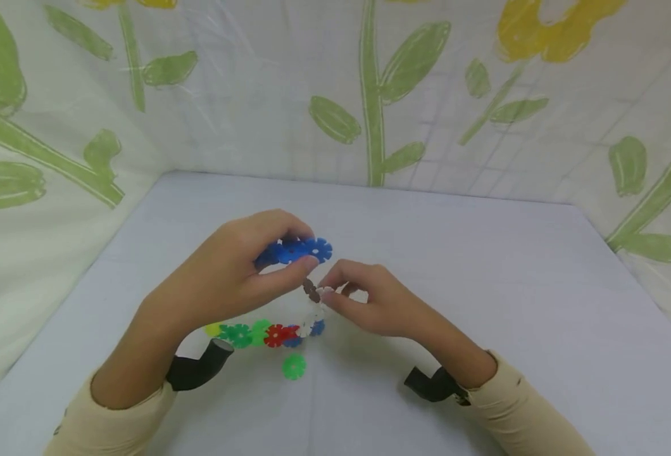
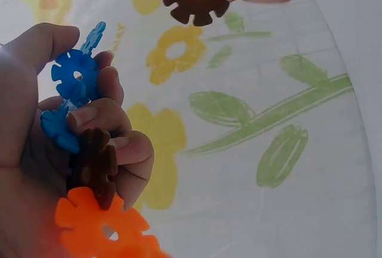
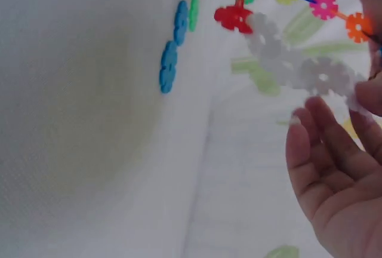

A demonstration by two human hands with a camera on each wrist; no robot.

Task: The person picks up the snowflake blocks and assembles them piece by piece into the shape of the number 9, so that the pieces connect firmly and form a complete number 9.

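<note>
My left hand (image 1: 227,272) grips several blue flower-shaped interlocking discs (image 1: 315,251) between thumb and fingers, raised above the table. In the left wrist view, a brown disc (image 2: 92,165) and an orange disc (image 2: 98,222) join on below the blue ones. My right hand (image 1: 378,301) pinches a white disc (image 1: 325,292) at one end of the chain. Beside it, close to the left thumb, is another brown disc (image 1: 311,290). From the right fingers, linked white discs (image 3: 325,77) lead to a red disc (image 3: 233,18), then green, yellow, blue, pink and orange ones.
On the white table (image 1: 483,272) lie a light green disc (image 1: 294,367) and a few blue discs (image 3: 169,67). Black wrist mounts (image 1: 199,367) sit at both sleeves. A white curtain (image 1: 256,126) with painted flowers stands behind and beside the table.
</note>
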